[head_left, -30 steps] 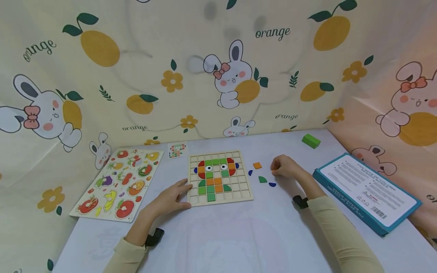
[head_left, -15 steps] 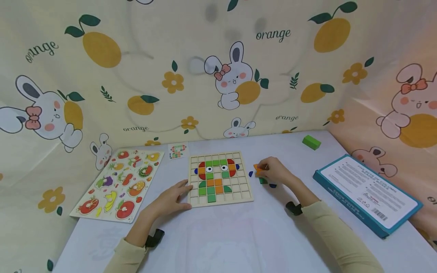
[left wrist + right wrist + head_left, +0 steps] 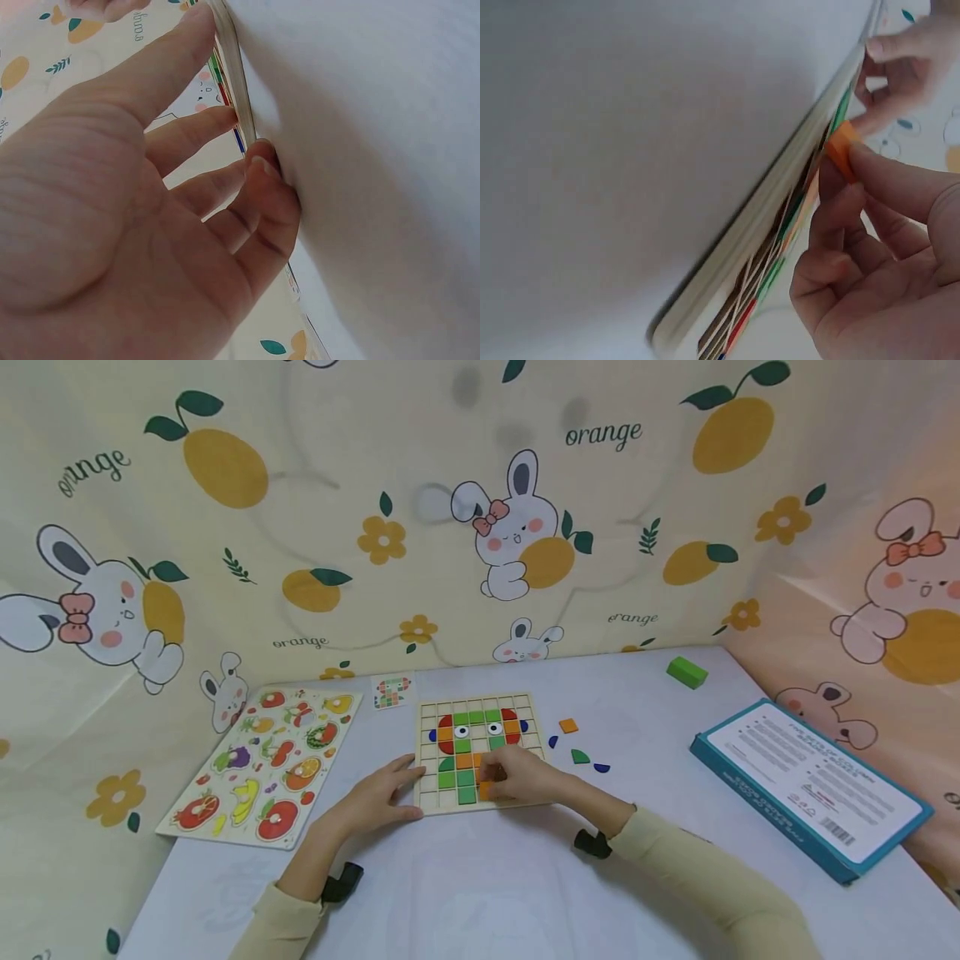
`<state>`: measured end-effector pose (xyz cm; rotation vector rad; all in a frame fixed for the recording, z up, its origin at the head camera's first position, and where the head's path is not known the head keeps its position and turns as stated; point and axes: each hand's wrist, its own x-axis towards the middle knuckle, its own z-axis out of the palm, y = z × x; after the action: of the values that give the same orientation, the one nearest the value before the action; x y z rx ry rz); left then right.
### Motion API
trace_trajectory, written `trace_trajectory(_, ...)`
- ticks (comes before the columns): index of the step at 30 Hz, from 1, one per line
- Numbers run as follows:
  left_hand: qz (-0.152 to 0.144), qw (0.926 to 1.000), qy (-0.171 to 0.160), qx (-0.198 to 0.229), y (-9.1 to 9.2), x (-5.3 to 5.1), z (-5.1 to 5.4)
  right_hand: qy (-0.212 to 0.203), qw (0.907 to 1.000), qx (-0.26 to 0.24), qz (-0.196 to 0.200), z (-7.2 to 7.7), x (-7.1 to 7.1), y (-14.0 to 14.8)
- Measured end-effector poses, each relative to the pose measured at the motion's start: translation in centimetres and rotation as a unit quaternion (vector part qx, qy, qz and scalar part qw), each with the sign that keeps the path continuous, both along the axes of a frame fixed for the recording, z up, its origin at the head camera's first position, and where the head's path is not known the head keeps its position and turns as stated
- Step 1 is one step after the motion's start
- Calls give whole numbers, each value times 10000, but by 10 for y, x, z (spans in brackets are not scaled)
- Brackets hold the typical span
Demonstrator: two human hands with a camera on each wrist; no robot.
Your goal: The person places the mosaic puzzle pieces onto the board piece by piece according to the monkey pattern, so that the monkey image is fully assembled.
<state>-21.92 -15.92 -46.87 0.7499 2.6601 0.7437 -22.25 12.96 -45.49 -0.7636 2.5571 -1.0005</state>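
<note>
A wooden grid board [image 3: 431, 797] lies on the table, with red, green, orange and blue tiles and two eye tiles set in its cells. My left hand [image 3: 375, 793] rests against its left side; in the left wrist view the thumb and fingers [image 3: 214, 120] touch the edge. Over the lower part of the board, my right hand [image 3: 525, 777] pinches an orange square tile [image 3: 843, 148] between thumb and index finger. The other fingers of that hand are curled, and it hides some cells below it.
Right of the board lie an orange tile [image 3: 568, 726], a green piece [image 3: 580, 757] and two blue half-round pieces [image 3: 602, 768]. A pattern card [image 3: 392, 692] lies behind, a fruit puzzle [image 3: 262, 760] left, a blue box [image 3: 813, 785] and a green block [image 3: 686, 672] right.
My right hand has moved left from beside the loose pieces to over the board, carrying the orange tile. My left hand has stayed at the board's side.
</note>
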Motion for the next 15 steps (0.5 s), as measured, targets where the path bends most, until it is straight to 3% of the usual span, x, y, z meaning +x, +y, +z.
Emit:
trace_trajectory(5, 9, 10000, 4, 4, 1, -1, 0, 256, 9991, 314, -92, -1, 2, -10)
trace_trajectory(15, 12, 10000, 6, -8, 1, 0, 0, 617, 9968, 463, -228, -4, 2, -5)
